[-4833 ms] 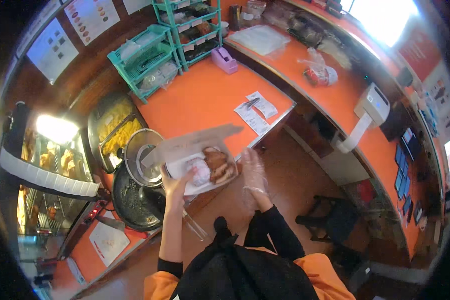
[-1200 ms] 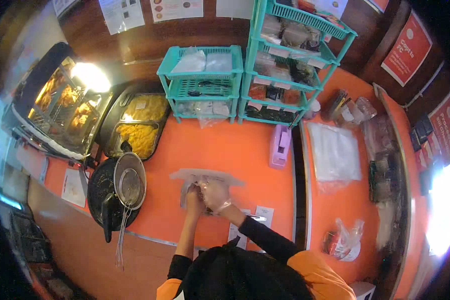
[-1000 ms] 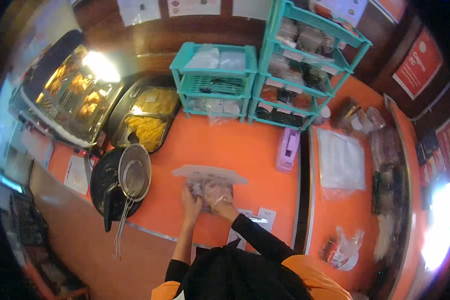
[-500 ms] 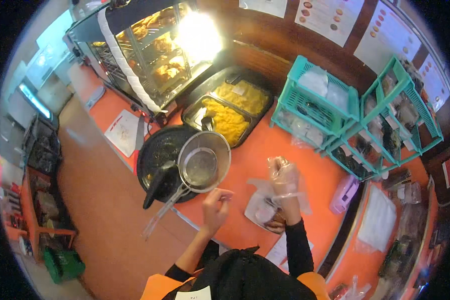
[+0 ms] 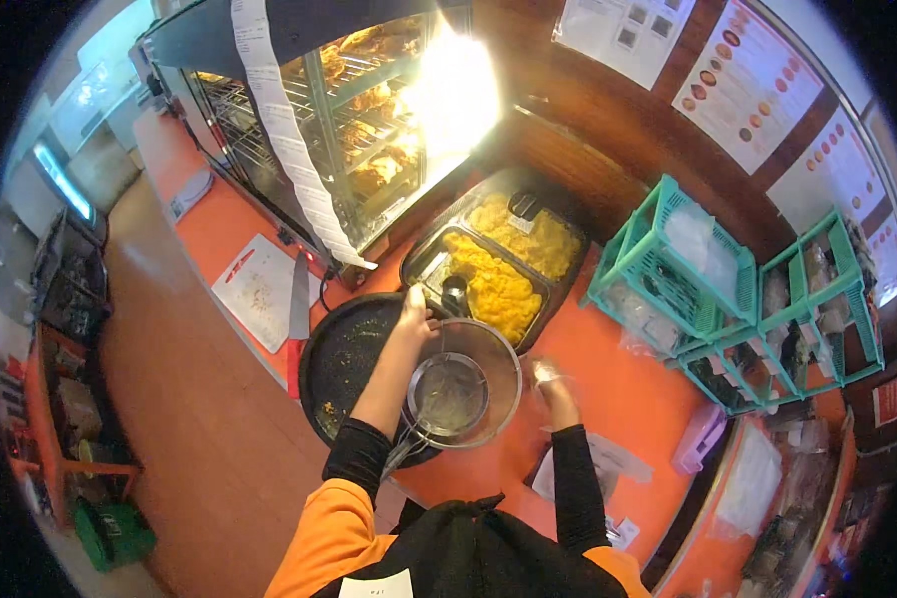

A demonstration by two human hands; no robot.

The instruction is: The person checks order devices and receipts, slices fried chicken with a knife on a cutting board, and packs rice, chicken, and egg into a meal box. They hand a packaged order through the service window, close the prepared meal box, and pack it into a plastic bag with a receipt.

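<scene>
My left hand (image 5: 414, 321) is closed beside the strainer's rim, at the near left corner of the tray of yellow food; what it grips is hidden. A metal strainer (image 5: 498, 404) with a wire handle rests over the edge of a round black pan (image 5: 344, 344). In the two-part black tray (image 5: 523, 339) lie mounds of yellow food (image 5: 498, 284), with a dark scoop (image 5: 454, 294) standing in the nearer part. My right hand (image 5: 558, 399) is to the right of the strainer, fingers curled, with shiny clear plastic at the fingertips. Behind its wrist lies a container with clear plastic film (image 5: 618, 458).
A lit glass cabinet (image 5: 319, 130) with browned food stands at the back left. A cutting board (image 5: 259, 289) and a red-handled knife (image 5: 299, 299) lie left of the pan. Green baskets (image 5: 678, 289) and a lilac box (image 5: 701, 437) are to the right.
My left hand has reached forward past the strainer to the yellow food's tray. My right hand has drawn away from the plastic-wrapped container toward the strainer. The whole view has shifted.
</scene>
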